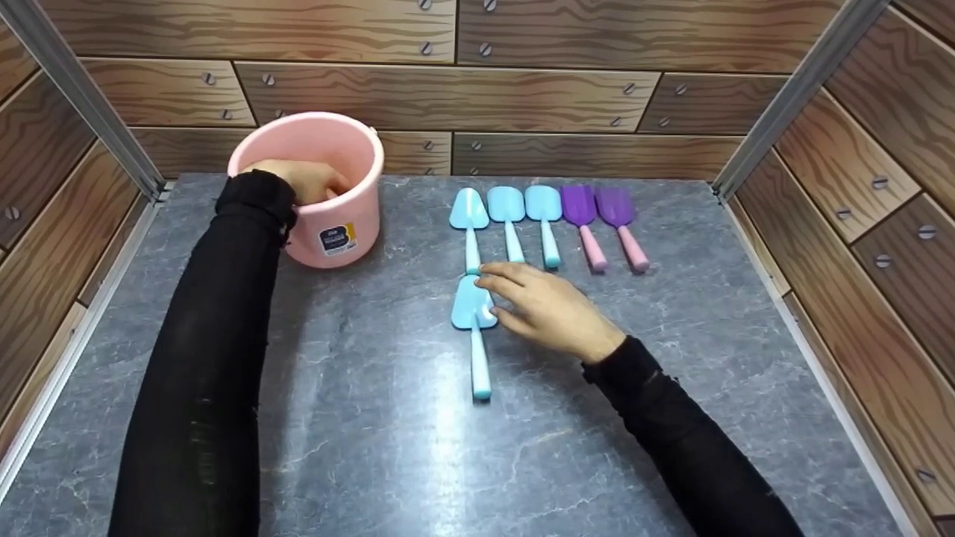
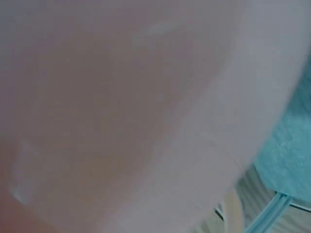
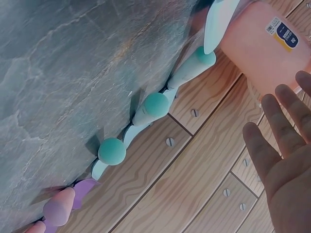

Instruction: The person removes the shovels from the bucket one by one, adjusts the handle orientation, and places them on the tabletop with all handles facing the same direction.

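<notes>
My left hand (image 1: 302, 179) reaches over the near rim into a pink bucket (image 1: 357, 224) with a dark label. Its fingertips are hidden inside, and I cannot tell what they hold. The left wrist view is filled by the blurred bucket wall (image 2: 233, 126). My right hand (image 1: 552, 306), fingers spread and relaxed, hovers by a light-blue scoop (image 1: 477, 358) lying alone in front, overlapping its blade's right edge. In the right wrist view the right hand (image 3: 286, 150) shows extended fingers and a bare palm. Behind the lone scoop, three light-blue scoops (image 1: 507, 205) form a row.
Two purple scoops (image 1: 578, 203) with pink handles continue the row to the right. The grey marbled table (image 1: 358, 418) is bounded by wood-patterned panels (image 1: 448, 97) at the back and both sides, with metal posts (image 1: 806, 82) at the corners.
</notes>
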`<state>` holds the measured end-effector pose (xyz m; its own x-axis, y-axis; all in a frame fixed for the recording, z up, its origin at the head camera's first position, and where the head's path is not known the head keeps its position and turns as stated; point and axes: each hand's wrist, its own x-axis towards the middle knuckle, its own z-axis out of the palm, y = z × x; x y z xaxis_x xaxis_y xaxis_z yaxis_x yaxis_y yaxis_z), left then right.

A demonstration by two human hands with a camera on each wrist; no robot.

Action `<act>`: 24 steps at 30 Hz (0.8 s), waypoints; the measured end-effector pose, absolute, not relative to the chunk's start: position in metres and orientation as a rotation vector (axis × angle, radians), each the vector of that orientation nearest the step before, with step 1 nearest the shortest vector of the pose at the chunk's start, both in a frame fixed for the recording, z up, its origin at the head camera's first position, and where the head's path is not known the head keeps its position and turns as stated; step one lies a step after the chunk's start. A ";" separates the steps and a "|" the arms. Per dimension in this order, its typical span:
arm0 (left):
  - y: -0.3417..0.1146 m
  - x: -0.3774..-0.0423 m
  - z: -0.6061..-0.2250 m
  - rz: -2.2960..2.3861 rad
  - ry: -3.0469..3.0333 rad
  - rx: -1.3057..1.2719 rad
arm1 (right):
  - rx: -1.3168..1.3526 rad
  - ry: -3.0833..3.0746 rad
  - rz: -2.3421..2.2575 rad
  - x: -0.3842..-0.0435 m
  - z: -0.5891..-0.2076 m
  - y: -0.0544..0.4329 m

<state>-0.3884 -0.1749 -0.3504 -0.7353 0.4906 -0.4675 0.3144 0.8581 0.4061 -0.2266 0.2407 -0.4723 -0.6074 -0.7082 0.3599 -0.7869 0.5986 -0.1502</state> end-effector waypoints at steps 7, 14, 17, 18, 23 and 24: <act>-0.169 -0.391 -0.351 0.373 2.496 0.658 | 1.221 -2.576 0.438 -0.227 -0.471 0.241; -0.173 -0.394 -0.350 0.354 2.725 0.787 | 1.208 -2.587 0.441 -0.228 -0.470 0.243; -0.176 -0.394 -0.349 0.368 2.818 0.753 | 1.204 -2.597 0.441 -0.228 -0.469 0.243; -0.177 -0.393 -0.348 0.382 2.835 0.732 | 1.204 -2.596 0.440 -0.228 -0.468 0.243; -0.183 -0.390 -0.342 0.453 2.901 0.660 | 1.196 -2.598 0.440 -0.227 -0.466 0.243; -0.184 -0.390 -0.341 0.466 2.918 0.658 | 1.196 -2.595 0.444 -0.227 -0.466 0.243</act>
